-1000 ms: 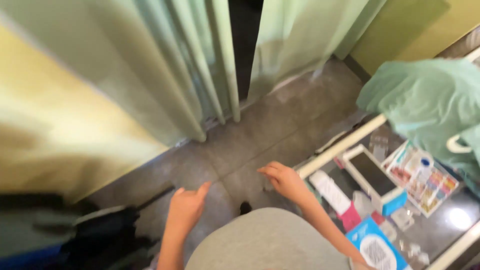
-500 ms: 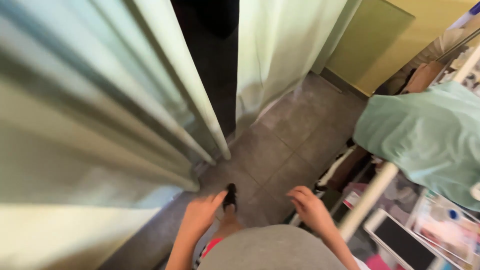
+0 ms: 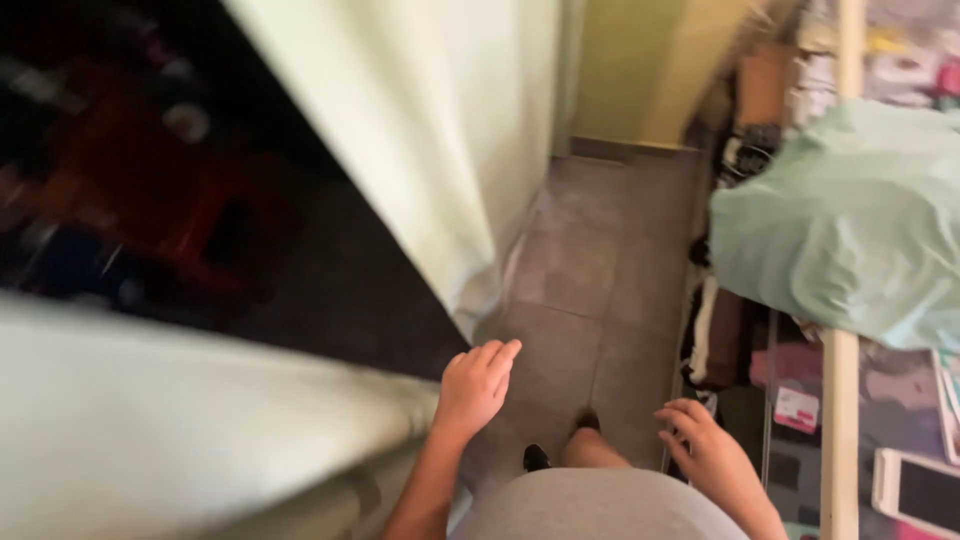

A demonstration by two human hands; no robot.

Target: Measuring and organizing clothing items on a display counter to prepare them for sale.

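The pale green curtain [image 3: 440,150] is the largest thing here, hanging from the top of the view down to the floor, with a second, blurred fold [image 3: 170,420] of the same cloth crossing the near left. Between the two folds a dark gap [image 3: 150,190] shows, with dim red and dark shapes behind it that are too blurred to tell apart. Judging by that gap, the curtain stands partly open, and neither hand has hold of it; the parting looks unfinished, since the near fold crosses low in front of the body.

On the right a glass-topped counter [image 3: 838,420] with a pale frame runs away from the viewer. A mint-green cloth bundle [image 3: 850,220] lies heaped on it, and a white-edged phone [image 3: 915,490] rests at its near right corner, above small packets under the glass.

The grey tiled floor [image 3: 600,270] runs between curtain and counter to a yellow-green wall [image 3: 640,70] at the far end.

The left hand [image 3: 475,385] is held out in mid-air, fingers together and loosely extended, empty, just beside the curtain's lower hem but apart from it. The right hand [image 3: 705,450] hangs near the counter's left edge, fingers curled inward and loose, grasping nothing that can be seen. A dark shoe tip [image 3: 536,457] shows below, between the hands.
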